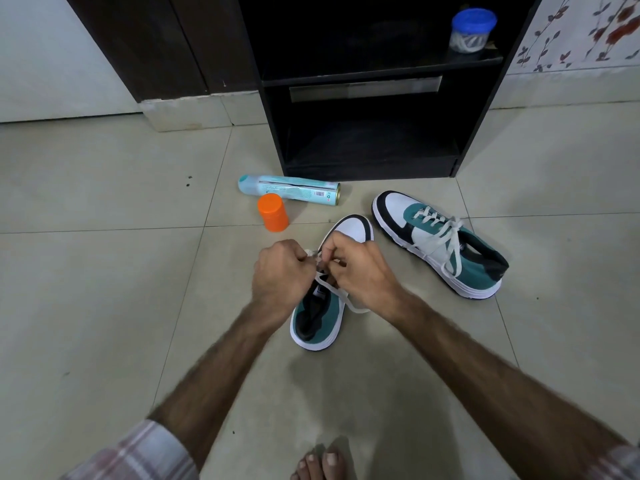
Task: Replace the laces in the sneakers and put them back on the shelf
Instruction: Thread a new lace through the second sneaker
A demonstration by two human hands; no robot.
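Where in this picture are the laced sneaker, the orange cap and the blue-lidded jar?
laced sneaker [446, 247], head view, on its tied white laces.
orange cap [273, 212], head view, on its side wall.
blue-lidded jar [471, 29], head view, just below the lid.

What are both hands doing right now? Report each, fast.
Left hand: fingers curled, pinching the white lace over the near sneaker.
Right hand: fingers curled, pinching the same lace.

Two sneakers [317, 299] [440, 242], one spray can [289, 190], one orange cap [273, 212], one blue-lidded jar [471, 29].
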